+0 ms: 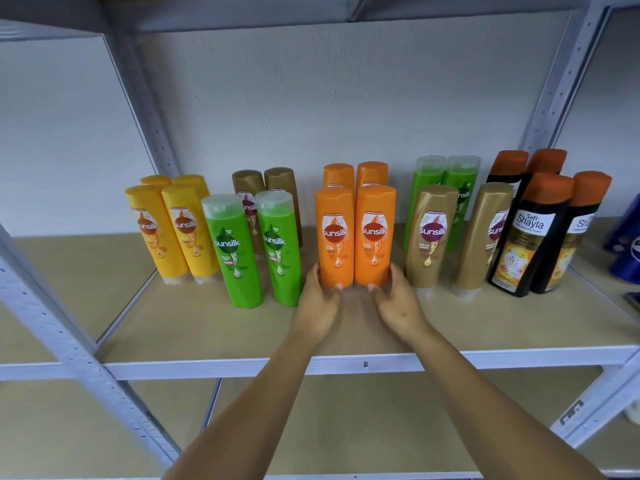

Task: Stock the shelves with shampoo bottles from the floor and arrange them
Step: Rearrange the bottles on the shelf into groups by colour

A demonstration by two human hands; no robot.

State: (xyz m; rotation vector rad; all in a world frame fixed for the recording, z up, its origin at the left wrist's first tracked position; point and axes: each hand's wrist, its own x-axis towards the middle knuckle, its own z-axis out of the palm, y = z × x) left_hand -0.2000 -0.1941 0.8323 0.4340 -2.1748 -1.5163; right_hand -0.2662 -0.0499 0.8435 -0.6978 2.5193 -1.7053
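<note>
Two orange Sunsilk bottles stand side by side on the tan shelf board (pixel 207 327). My left hand (pixel 320 301) cups the base of the left orange bottle (pixel 335 237). My right hand (pixel 398 299) cups the base of the right orange bottle (pixel 375 233). Two more orange bottles (pixel 356 174) stand right behind them. To the left are two green bottles (pixel 256 251) with gold ones behind, and several yellow bottles (pixel 173 230). On the right stand two gold bottles (pixel 453 237), two green ones (pixel 446 174) behind them, and several black bottles with orange caps (pixel 540 233).
Grey perforated metal uprights (pixel 55 320) frame the shelf, with a white front rail (pixel 363 365). A lower tan shelf (pixel 311 420) shows beneath. Dark blue containers (pixel 627 237) sit at the far right edge. A white wall backs the shelf.
</note>
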